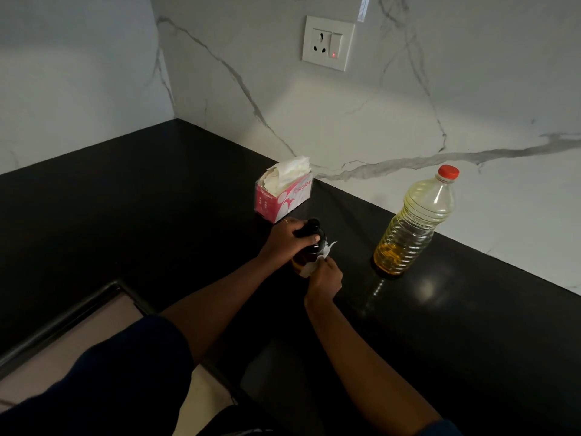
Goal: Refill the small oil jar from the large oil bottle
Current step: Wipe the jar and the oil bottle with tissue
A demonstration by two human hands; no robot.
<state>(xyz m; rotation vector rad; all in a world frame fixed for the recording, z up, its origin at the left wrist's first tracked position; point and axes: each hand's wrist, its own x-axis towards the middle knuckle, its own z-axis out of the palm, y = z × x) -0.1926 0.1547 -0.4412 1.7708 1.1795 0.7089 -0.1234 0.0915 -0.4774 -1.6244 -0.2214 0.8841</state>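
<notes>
A small dark oil jar [309,250] with a black cap stands on the black counter [157,209] near the middle. My left hand [284,239] grips the jar around its top from the left. My right hand [325,278] pinches a white tissue [317,259] and holds it against the jar's right side. The large clear oil bottle [415,221] with a red cap stands upright to the right, apart from both hands, with yellow oil low in it.
A pink and white tissue box [283,196] with tissues sticking out stands just behind the jar. A marble wall with a switch socket [328,42] runs behind the counter. The counter's front edge [63,316] lies at lower left.
</notes>
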